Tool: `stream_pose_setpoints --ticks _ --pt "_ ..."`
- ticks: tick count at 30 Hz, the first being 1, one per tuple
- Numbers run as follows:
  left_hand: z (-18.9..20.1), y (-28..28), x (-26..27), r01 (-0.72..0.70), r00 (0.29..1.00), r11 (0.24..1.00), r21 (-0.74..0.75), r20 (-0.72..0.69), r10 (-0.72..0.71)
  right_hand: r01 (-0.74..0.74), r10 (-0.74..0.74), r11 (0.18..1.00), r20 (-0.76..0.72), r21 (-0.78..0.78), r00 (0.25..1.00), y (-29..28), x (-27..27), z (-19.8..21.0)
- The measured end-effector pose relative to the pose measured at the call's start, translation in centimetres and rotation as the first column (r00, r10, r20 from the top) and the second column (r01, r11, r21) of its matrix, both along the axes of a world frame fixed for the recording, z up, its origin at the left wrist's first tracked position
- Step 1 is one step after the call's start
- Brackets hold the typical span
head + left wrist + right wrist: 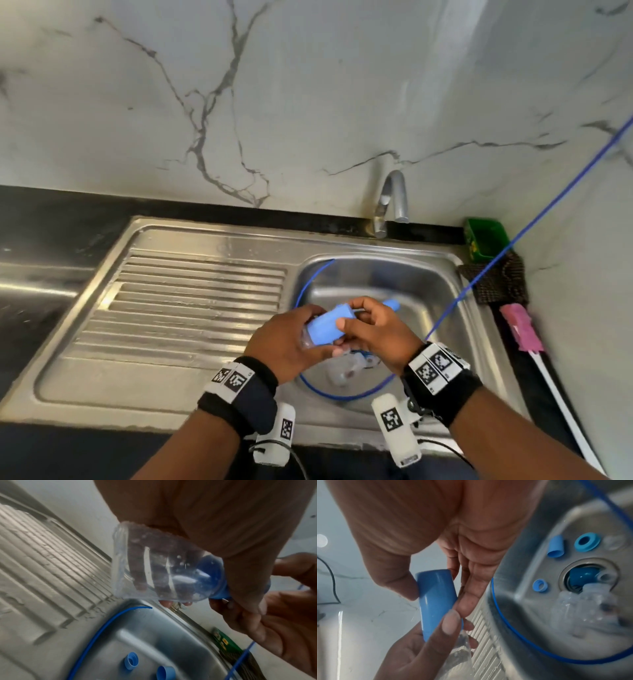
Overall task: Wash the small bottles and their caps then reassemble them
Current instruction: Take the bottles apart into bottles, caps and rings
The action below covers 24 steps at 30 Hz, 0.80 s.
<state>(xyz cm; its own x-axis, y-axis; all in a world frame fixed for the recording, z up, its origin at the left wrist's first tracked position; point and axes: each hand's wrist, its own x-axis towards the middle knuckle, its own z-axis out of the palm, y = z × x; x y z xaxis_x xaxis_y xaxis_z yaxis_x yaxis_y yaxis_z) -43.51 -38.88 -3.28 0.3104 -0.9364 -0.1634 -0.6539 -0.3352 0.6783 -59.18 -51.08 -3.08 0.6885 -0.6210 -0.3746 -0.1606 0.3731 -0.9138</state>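
Note:
Over the sink basin (404,274) both hands meet on one small clear bottle (154,568) fitted with a tall blue cap (325,325). My left hand (291,339) grips the wet clear body, fingers wrapped round it. My right hand (363,322) pinches the blue cap (436,601) between thumb and fingers. On the basin floor lie a loose blue cap (555,547), a blue ring insert (587,542) and a smaller blue piece (540,585). More clear bottles (583,608) lie by the drain (589,576), where a blue part sits.
A thin blue tube (513,240) comes from the upper right and loops round the basin. The tap (390,202) stands behind the basin. The ribbed drainboard (191,301) lies left. A green tub (484,240), dark cloth (496,281) and pink-headed brush (520,329) sit at right.

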Motion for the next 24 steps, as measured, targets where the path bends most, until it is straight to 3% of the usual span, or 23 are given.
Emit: stream_pose_setpoints --ticks 3,6,15,17,21,24 --pt "0.6 -1.8 -2.4 0.088 0.980 0.994 0.066 0.174 -0.098 0.049 -0.049 0.999 -0.047 0.010 0.998 -0.6 -2.8 0.3" --pt "0.9 -3.2 -4.6 0.191 0.944 0.973 0.127 0.247 -0.217 -0.075 0.045 0.987 -0.204 -0.144 0.978 -1.3 -4.7 0.7" --pt "1.8 -5.9 -6.2 0.228 0.972 0.965 0.131 -0.091 -0.217 -0.300 0.256 0.928 -0.207 -0.222 0.944 -4.9 -7.4 1.6" --pt "1.3 -6.3 -5.2 0.224 0.973 0.962 0.154 -0.095 -0.212 -0.263 0.220 0.929 -0.182 -0.259 0.958 -6.7 -7.5 2.0" --pt "0.3 -6.2 -0.8 0.039 0.998 0.986 0.162 -0.046 -0.032 -0.006 -0.057 0.937 -0.171 -0.350 0.984 -14.3 -9.1 1.9" --pt "-0.7 -6.4 1.4 -0.150 0.984 0.979 0.136 -0.078 0.162 -0.025 -0.099 0.917 -0.288 -0.398 0.952 -18.6 -9.7 -1.5"
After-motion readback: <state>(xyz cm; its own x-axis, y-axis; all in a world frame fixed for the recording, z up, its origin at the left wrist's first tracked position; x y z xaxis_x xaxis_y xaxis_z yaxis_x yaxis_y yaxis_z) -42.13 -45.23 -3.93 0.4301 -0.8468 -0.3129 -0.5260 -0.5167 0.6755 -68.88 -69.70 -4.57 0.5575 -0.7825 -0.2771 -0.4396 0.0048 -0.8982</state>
